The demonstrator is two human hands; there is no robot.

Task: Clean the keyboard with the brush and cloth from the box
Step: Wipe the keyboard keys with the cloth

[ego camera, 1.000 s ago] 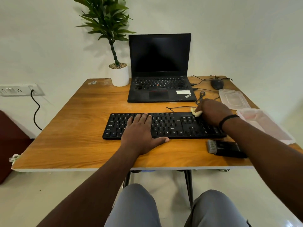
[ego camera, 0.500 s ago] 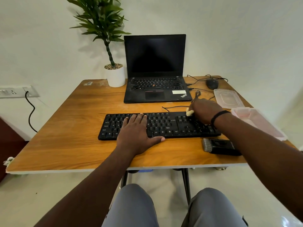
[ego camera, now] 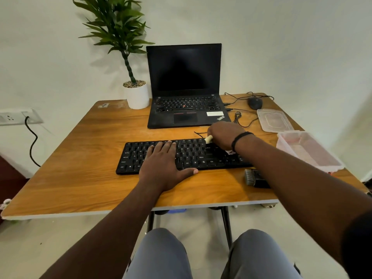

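Inspector: Step in hand, as I judge it, is the cloth wipe. The right hand [ego camera: 223, 134] is closed around a pale cloth [ego camera: 209, 139], pressing it on the upper right part of the black keyboard [ego camera: 193, 156], which lies at the front middle of the wooden table [ego camera: 80, 158].

Clerk: And the other hand?

Inspector: The left hand [ego camera: 164, 162] lies flat and spread on the left-centre keys, grasping nothing; it appears to steady the board.

Clerk: The brush?

Inspector: The black brush [ego camera: 255, 178] rests on the table just in front of the keyboard's right end, untouched. The clear plastic box [ego camera: 310, 152] stands open at the right, its lid [ego camera: 274, 120] lying apart behind it.

Clerk: Next move?

Inspector: Likely carrying the cloth along the remaining rows; that calls for shifting the bracing hand clear of the covered keys.

Clerk: Any legible marks?

Inspector: "ThinkPad" on the laptop [ego camera: 185, 87] palm rest. Key legends such as "Ctrl" and "Alt" read on the keyboard. The white sticker is illegible.
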